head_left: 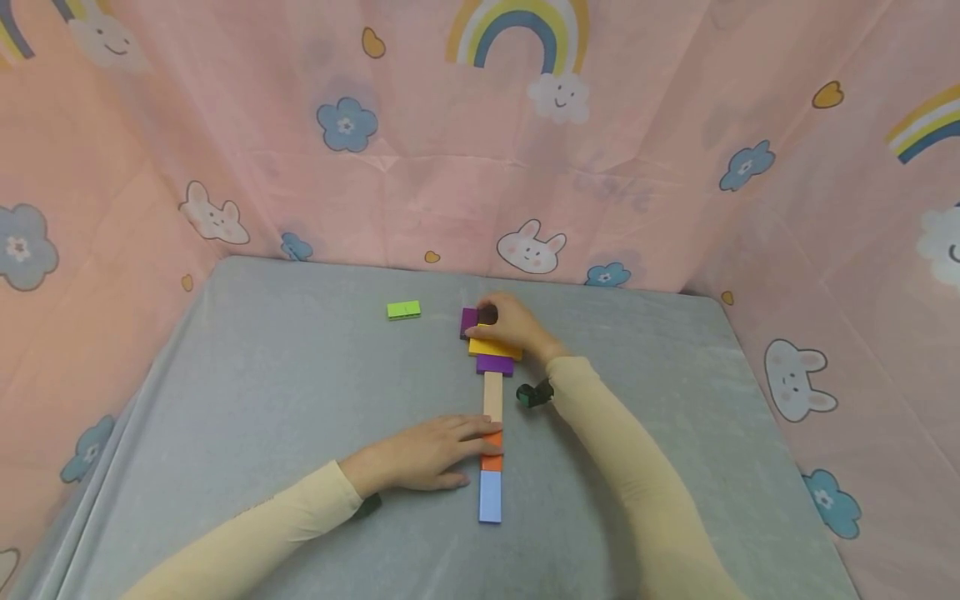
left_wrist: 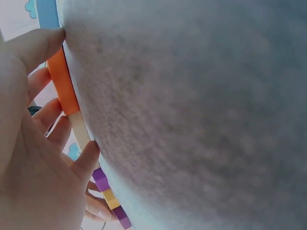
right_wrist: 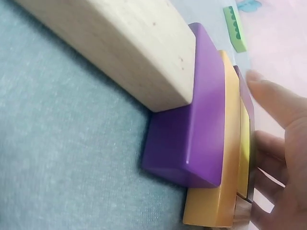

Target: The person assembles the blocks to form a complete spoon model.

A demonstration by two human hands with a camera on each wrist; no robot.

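Across the grey table (head_left: 300,400) we see a straight row of flat blocks laid end to end, running away from the person. Largest in the row is the plain wooden block (head_left: 492,395) in the middle; behind it come a purple block (head_left: 495,364), a yellow block (head_left: 491,347) and a second purple block (head_left: 469,321) at the far end, each touching the next. Nearer the person lie an orange block (head_left: 492,454) and then a light blue block (head_left: 490,497). Our left hand (head_left: 427,454) lies flat, its fingers (left_wrist: 88,155) straight and pressed against the side of the orange and wooden blocks. Our right hand (head_left: 513,325) sits at the far end, fingers curled over the last purple block and the yellow one. Smallest, a green block (head_left: 403,310) lies alone, well apart to the left.
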